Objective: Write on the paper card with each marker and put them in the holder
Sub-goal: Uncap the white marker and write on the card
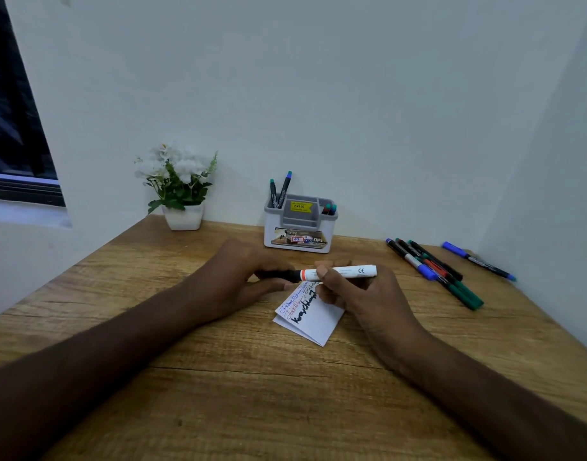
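A single head-worn wide-angle view looks forward and down across the wooden worktop point(219, 377) toward a wall corner. The pen holder point(300, 227) sits mid-frame against the far wall; the worktop's near edge lies close below the camera.

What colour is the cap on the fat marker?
Black, next to an orange ring, on the fat marker; the head view shows it.

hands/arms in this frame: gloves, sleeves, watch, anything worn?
Nothing worn that shows. The left hand and right hand are bare: no gloves, no rings visible. Both forearms are bare right to the frame edge, with no sleeve cuffs, watch or wristband in view. No markers, tags or cables on either arm.
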A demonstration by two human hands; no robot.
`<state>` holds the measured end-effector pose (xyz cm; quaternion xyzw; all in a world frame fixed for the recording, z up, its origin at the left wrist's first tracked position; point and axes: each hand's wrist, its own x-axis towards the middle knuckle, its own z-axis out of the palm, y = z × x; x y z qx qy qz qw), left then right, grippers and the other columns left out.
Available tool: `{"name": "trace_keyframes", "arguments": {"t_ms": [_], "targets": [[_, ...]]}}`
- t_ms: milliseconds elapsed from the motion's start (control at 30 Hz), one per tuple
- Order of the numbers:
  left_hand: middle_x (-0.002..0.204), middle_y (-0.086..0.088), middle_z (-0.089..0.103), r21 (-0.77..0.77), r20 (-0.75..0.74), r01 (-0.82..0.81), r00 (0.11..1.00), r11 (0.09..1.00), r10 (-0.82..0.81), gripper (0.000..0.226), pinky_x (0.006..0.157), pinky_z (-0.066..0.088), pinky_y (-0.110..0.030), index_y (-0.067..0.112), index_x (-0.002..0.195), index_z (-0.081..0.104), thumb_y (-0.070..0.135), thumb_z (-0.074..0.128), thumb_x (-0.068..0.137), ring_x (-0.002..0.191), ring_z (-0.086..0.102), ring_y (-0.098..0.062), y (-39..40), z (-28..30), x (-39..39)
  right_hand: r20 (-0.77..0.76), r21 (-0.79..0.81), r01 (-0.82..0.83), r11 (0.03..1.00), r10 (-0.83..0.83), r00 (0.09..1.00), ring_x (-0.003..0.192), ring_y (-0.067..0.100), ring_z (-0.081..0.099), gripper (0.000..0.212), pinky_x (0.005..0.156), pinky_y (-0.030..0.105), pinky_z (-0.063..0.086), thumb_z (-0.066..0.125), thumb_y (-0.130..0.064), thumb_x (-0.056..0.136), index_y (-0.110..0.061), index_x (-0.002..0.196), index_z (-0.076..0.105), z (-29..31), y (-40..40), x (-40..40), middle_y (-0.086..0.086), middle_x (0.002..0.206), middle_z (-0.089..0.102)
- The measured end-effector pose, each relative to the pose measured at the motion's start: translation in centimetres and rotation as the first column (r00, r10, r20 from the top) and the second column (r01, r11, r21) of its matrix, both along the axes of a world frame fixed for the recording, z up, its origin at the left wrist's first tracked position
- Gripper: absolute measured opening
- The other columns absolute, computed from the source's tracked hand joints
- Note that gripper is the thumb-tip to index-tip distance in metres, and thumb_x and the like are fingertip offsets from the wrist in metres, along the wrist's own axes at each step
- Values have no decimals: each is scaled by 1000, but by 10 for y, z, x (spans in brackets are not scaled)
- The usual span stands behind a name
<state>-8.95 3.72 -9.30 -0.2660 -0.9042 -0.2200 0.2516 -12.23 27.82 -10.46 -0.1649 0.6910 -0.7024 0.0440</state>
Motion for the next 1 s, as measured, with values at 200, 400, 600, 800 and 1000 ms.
{"name": "trace_keyframes", "arguments": {"t_ms": [200, 400, 600, 800, 1000], "targets": [[101, 12, 80, -34, -118, -50, 992, 998, 46, 27, 68, 48, -13, 27, 119, 78, 23, 78, 92, 81, 67, 2, 13, 2, 6, -1, -75, -17, 997, 17, 1000, 81, 11, 81, 26, 70, 18, 61, 85, -31, 86, -9, 100, 84, 2, -3, 1, 6, 94, 85], [96, 13, 78, -79, -113, -85, 991, 993, 76, 21, 66, 42, -12, 33, 116, 79, 39, 71, 96, 82, 66, -2, 31, 12, 7, -96, 100, 109, 989, -99, 990, 88, 11, 81, 30, 78, 31, 65, 89, -46, 79, -21, 94, 79, 4, -4, -1, -2, 92, 85], [97, -1, 64, -59, -179, -183, 969, 981, 170, 22, 67, 54, -39, 18, 111, 79, 31, 69, 98, 81, 58, -13, 41, 23, -3, -346, 196, 99, 976, -25, 938, 93, 0, 78, 44, 75, 21, 63, 85, -53, 84, -35, 118, 64, 7, -1, 2, -14, 101, 82], [90, 3, 78, 278, -131, -357, 906, 892, 403, 22, 79, 62, -29, 14, 106, 72, 25, 82, 89, 79, 74, -5, 15, 69, -54, -444, 327, 228, 917, -65, 894, 95, -6, 70, 32, 78, 16, 59, 81, -42, 91, -38, 117, 62, 4, 3, -5, -17, 98, 76], [99, 1, 73, 68, 31, -610, 792, 790, 609, 36, 72, 54, -36, 19, 106, 67, 48, 76, 89, 92, 69, -22, 18, 87, -114, -490, 334, 328, 883, -134, 861, 94, -7, 65, 18, 77, 12, 55, 78, -31, 96, -38, 105, 65, 13, 18, -19, -14, 94, 73]]}}
